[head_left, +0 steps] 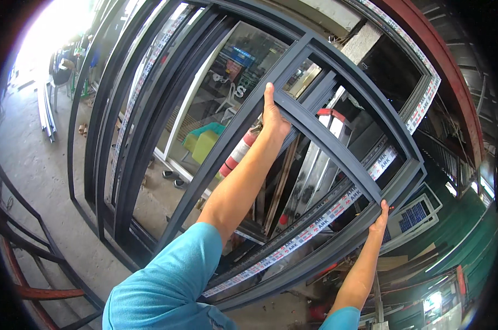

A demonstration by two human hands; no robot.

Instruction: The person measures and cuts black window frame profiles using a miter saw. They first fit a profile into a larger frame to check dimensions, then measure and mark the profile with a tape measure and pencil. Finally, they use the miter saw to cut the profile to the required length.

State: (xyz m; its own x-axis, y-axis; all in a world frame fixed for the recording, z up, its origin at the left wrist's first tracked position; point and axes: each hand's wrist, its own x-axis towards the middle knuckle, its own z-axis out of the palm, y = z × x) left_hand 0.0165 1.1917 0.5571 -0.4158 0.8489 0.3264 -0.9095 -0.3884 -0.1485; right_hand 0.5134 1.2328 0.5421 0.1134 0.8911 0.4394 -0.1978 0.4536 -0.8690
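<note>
I hold a large dark grey metal window frame (331, 147), tilted in front of me, with crossbars dividing it. My left hand (274, 120) is closed round its left bar, near the joint with a crossbar. The thumb points up along the bar's face, and the other fingers are mostly hidden. Lower down, my right hand (378, 221) grips the outer edge on the right, close to the crossbar's other end. Its thumb shows on the edge; most of its fingers are out of sight. Printed protective tape (309, 234) runs along a bar seen near the frame's lower part.
More dark frames (129, 165) stand upright in a row to the left. Behind mine are a white-edged glass panel (193, 91) and a red-and-white striped cylinder (239, 154). Red metal bars (48, 293) lie at lower left. A red beam (449, 71) curves along the upper right.
</note>
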